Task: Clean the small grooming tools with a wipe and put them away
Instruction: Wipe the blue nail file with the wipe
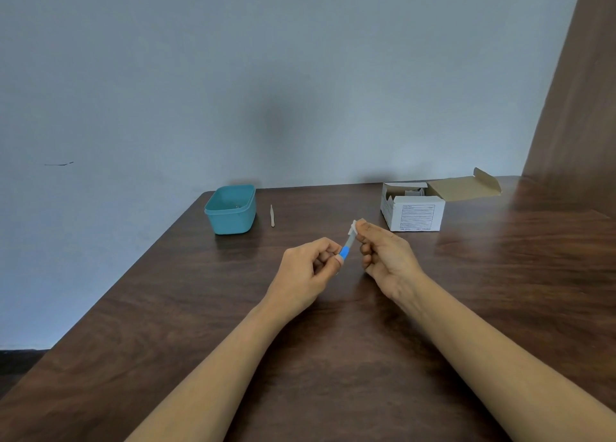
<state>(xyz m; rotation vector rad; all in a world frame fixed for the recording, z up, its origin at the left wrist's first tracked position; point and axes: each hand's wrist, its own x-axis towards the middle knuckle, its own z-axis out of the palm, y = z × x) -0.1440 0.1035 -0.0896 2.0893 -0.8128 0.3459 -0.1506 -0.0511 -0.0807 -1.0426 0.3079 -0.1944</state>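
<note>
My left hand (308, 268) pinches the blue handle end of a small slim grooming tool (346, 246) above the middle of the table. My right hand (383, 253) holds a small white wipe (353, 226) folded around the tool's upper tip. A second slim pale tool (272, 215) lies flat on the table, just right of a teal plastic tub (230, 209). Something small lies inside the tub, too small to tell what.
An open white cardboard box (413, 211) of wipe packets stands at the back right, its flap folded out to the right. The dark wooden table (333, 341) ends at the left in a slanted edge; a wall lies behind and a wooden panel (573, 108) on the right.
</note>
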